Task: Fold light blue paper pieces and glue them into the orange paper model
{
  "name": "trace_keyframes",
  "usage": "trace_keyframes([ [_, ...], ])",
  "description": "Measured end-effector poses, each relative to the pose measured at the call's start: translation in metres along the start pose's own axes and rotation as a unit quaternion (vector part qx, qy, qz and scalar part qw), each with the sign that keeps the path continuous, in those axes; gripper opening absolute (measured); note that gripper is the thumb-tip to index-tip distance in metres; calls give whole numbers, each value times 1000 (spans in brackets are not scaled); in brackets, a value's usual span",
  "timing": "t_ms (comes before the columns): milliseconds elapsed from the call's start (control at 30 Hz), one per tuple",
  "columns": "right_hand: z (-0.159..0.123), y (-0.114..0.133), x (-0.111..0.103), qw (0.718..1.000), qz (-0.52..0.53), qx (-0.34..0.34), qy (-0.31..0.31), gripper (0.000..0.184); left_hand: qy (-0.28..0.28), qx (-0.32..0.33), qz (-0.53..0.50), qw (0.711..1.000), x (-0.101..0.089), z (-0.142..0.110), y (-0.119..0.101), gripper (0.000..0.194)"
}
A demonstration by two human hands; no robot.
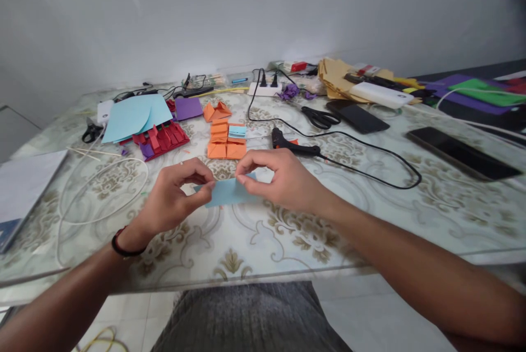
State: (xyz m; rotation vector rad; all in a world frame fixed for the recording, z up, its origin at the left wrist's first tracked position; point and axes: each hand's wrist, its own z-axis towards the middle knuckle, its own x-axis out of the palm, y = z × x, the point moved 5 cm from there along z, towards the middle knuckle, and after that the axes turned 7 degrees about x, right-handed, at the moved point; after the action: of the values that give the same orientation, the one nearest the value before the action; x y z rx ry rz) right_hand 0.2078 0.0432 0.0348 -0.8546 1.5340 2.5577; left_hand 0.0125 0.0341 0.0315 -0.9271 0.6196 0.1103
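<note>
A light blue strip of paper is held just above the table between my two hands. My left hand pinches its left end between thumb and fingers. At the strip's right part, my right hand also grips it with thumb and fingertips together. Right behind the strip lie folded orange paper pieces, with a small folded light blue piece among them. Another orange folded piece sits a little farther back. A black glue gun rests beyond my right hand.
Light blue sheets lie over red folded paper at the left. Black scissors, two dark phones and a looping black cord are on the right. A white power strip stands at the back.
</note>
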Motion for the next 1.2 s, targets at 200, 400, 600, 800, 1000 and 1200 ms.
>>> trace_keyframes([
  [200, 2, -2, -1, 1000, -8, 7, 1, 6, 10, -1, -4, 1000, -2, 1, 3, 6],
  [400, 7, -13, -17, 999, 4, 27, -30, 6, -26, -5, -12, 1000, -14, 4, 7, 4],
  [600, 15, -30, -40, 988, 100, 90, -80, 13, -94, -51, -30, 994, -28, 7, 15, 6],
  [800, 16, -41, -24, 950, 257, 157, -78, 25, 22, -76, -102, 992, -9, 7, 17, 25],
  [1000, 13, -43, -11, 943, 275, 176, -67, 25, 73, -98, -163, 979, 1, 4, 12, 21],
  [1200, 8, -27, -13, 990, 64, 71, -100, 16, 26, -106, -149, 983, -3, 5, 12, 23],
])
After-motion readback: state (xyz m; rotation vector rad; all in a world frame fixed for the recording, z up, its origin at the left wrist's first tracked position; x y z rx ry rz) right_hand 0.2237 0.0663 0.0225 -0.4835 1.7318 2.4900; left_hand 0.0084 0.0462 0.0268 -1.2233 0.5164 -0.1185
